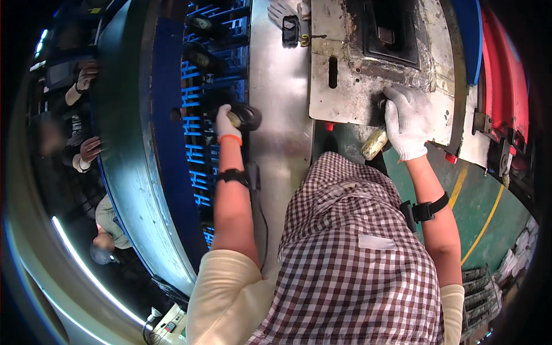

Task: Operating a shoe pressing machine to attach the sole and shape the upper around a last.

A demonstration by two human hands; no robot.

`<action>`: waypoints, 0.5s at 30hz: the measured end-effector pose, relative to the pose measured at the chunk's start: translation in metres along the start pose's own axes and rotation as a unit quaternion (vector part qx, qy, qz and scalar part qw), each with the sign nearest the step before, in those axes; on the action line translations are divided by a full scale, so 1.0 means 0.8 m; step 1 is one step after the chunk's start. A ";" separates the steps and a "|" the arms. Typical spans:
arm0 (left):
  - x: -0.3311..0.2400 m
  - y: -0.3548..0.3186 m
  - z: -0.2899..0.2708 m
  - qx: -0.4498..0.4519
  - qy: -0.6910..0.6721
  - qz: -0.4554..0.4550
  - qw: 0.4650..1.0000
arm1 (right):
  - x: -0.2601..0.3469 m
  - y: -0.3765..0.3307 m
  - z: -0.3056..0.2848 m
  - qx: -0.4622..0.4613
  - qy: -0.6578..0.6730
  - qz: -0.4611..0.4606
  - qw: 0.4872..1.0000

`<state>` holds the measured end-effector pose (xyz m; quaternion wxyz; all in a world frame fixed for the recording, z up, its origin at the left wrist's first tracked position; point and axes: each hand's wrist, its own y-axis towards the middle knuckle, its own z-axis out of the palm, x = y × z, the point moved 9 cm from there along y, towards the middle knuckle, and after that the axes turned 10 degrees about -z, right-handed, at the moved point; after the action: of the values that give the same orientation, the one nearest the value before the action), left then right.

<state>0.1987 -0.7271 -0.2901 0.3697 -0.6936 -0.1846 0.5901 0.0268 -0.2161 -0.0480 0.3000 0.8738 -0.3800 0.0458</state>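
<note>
Fingers, left hand: gloved, closed about a dark rounded piece with a yellowish part near the grip; blurred, its kind uncertain.
Fingers, right hand: gloved, bent over the near edge of a worn metal plate; whether they grasped anything could not be told.
Yellowish block: jutted from beside the right palm, past the plate's edge.
Position of dark piece: in the left grasp, between the blue-pronged rack and the bare steel bench.
Progress, as judged: handling was under way; the dark piece was in hand, not yet set down. How much was left could not be told.
Rack contents: dark pieces, seen among the prongs ahead of the left hand.
Plate: scuffed, with a slot and a black-framed recess.
Bench, far end: grey glove; small black device.
Wearer: checked apron, dark band on each forearm.
Outer left: co-worker's hands, beyond the rack.
Outer right: red housing; green floor, yellow lines.
</note>
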 end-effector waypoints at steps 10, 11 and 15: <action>-0.144 0.062 -0.026 -0.186 0.269 0.188 0.926 | 0.012 0.012 0.004 0.028 0.003 -0.020 0.999; -0.145 0.065 -0.021 -0.241 0.383 0.164 0.877 | 0.010 0.010 0.004 0.023 -0.002 -0.020 1.000; -0.111 0.066 -0.018 -0.163 0.309 0.130 0.928 | 0.007 0.008 0.006 0.020 -0.009 -0.017 1.000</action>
<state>0.1819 -0.8277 -0.2679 0.2098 -0.9102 -0.0632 0.3514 0.0255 -0.2256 -0.0476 0.2803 0.8860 -0.3670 0.0407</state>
